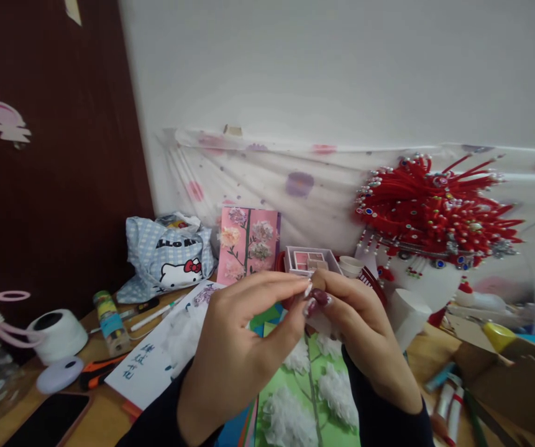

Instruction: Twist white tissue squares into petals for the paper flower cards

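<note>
Over a green card my left hand (243, 347) and my right hand (370, 329) meet, thumbs and fingertips pinched together. Between them is a small piece of thin white tissue paper (322, 324), mostly covered by the fingers. Below lies the green card (290, 385), with a drawn stem and several fluffy white tissue flowers (288, 416) stuck on it. To the left, partly behind my left hand, a white sheet (146, 366) carries handwriting and more white tissue (178, 338).
A pink card with paper flowers (248, 245) leans at the back beside a checked bag (167, 254). Left are a glue bottle (111, 323), an orange-black cutter (102, 369) and a phone (50, 422). Right are a red beaded headdress (435, 211), markers (448, 403) and a cardboard box (519, 391).
</note>
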### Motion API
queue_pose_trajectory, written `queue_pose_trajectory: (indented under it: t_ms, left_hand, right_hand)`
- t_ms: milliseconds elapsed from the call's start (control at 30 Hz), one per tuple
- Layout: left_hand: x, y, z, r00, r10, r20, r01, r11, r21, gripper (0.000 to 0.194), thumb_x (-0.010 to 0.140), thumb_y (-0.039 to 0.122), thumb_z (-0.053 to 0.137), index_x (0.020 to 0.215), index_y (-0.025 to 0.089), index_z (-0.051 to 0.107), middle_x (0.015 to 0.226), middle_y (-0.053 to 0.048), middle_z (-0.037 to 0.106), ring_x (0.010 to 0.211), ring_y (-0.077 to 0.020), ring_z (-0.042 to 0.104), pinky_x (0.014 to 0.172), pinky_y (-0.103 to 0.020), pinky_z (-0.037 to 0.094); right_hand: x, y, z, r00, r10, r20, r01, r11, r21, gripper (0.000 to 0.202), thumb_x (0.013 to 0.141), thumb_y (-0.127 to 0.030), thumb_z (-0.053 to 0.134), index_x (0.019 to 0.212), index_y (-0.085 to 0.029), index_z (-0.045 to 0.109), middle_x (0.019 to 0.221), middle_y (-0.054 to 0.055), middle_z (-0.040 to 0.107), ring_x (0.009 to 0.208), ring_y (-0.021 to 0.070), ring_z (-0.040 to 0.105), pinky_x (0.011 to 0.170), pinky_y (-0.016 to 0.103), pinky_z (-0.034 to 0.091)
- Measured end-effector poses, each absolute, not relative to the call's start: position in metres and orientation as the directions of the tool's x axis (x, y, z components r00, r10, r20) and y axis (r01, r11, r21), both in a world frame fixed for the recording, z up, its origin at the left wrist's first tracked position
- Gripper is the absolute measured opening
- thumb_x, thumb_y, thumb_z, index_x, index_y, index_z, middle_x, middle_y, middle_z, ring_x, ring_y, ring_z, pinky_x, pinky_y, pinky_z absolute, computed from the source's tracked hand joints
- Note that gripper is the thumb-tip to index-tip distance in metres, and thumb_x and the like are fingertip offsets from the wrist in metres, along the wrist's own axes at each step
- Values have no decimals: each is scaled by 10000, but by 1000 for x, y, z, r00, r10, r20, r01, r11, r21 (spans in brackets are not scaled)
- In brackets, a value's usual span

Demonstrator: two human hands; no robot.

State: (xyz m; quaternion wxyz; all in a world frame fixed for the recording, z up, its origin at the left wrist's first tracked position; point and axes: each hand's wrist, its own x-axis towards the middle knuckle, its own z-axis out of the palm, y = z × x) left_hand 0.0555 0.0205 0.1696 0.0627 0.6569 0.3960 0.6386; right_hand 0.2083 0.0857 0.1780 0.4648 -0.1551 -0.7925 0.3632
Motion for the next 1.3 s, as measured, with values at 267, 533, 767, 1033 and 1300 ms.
queue_pose_trajectory:
  t_ms: [267,533,767,1033,1300]
  left_hand:
    - [57,25,169,-185,664,725,294,-666,685,148,814,197,784,934,282,806,989,36,817,931,-143,759,853,-212,614]
    - [54,31,169,-145,742,655,115,-645,756,173,812,155,784,904,299,810,953,54,817,908,-110,749,843,-166,604]
    - [53,32,169,-152,797,585,-13,-593,805,117,848,147,738,837,257,779,927,49,804,892,-94,742,790,-133,593]
    - [52,38,167,-78,807,585,-114,-590,799,144,840,197,759,738,193,658,896,22,721,869,-96,671,813,-170,537]
    - [47,39,168,-41,762,646,-34,-647,761,202,817,218,786,700,188,625,884,11,692,869,-120,642,852,-232,503]
  right_hand:
    - [211,81,182,-515,537,668,-8,776,-631,241,973,-226,537,740,-184,584,628,-33,545,562,103,466,528,224,353]
    - [214,80,180,-479,579,659,65,773,-632,350,1019,-320,508,701,-179,552,604,-42,460,542,97,384,491,232,306]
    - [212,80,183,-474,575,666,72,780,-622,392,1055,-351,437,722,-185,561,633,-29,506,562,105,441,528,227,348]
    - [215,77,179,-478,602,640,40,742,-669,399,1045,-387,468,699,-202,537,619,-33,461,563,118,421,521,241,332]
    - [214,76,182,-546,575,609,-62,698,-714,374,1039,-362,485,710,-194,535,619,-42,505,552,94,411,495,229,303]
